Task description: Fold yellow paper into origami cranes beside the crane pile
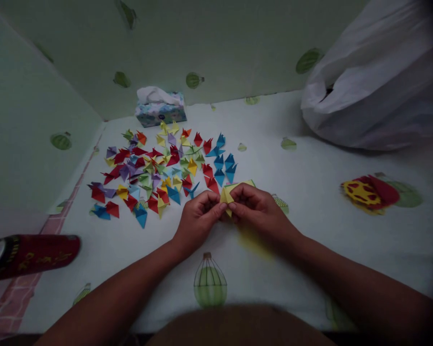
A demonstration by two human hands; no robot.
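Folded yellow paper (pixel 226 195) is pinched between left hand (pixel 199 217) and right hand (pixel 261 209), equally near, long axis running roughly near to far.

Two hands, a left hand (pixel 198 216) and a right hand (pixel 263 209), share one small folded piece of yellow paper (pixel 226 195). Small folded paper birds (pixel 173 156) in many colours number several dozen toward the tabletop's (pixel 267 283) far left corner, too overlapped for an exact count; roughly six blue ones (pixel 219 177) group at their right side, and four more blue ones (pixel 140 216) lie along their near side. Also, one blue-patterned cardboard tissue box (pixel 162 115) near the far edge, one dark red metal can (pixel 39 257) by the left edge, and one large white plastic bag (pixel 375 91) at the far right corner.
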